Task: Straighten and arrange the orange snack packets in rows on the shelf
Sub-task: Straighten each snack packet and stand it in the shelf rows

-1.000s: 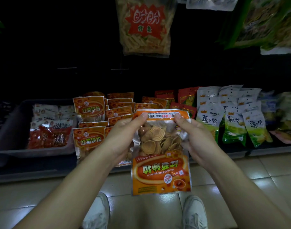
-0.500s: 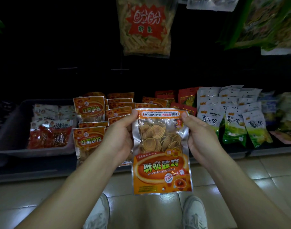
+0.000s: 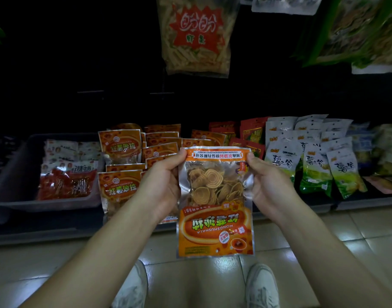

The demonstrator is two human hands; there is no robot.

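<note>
Both my left hand (image 3: 162, 185) and right hand (image 3: 269, 188) are gripping the upside-down orange snack packet (image 3: 215, 225), likely for turning it upright.

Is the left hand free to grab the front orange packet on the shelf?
Probably not yet: the left hand grips the held packet, though the shelf packet lies close beside it.

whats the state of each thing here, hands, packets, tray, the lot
held orange packet, in the air, upside down, front toward the camera
left hand, gripping its upper left corner
right hand, gripping its upper right corner
shelved orange packets, lying overlapped, fronts up
grey tray, holding red and white packets
green and white packets, lying in overlapping rows
hanging bag, hung overhead
</note>
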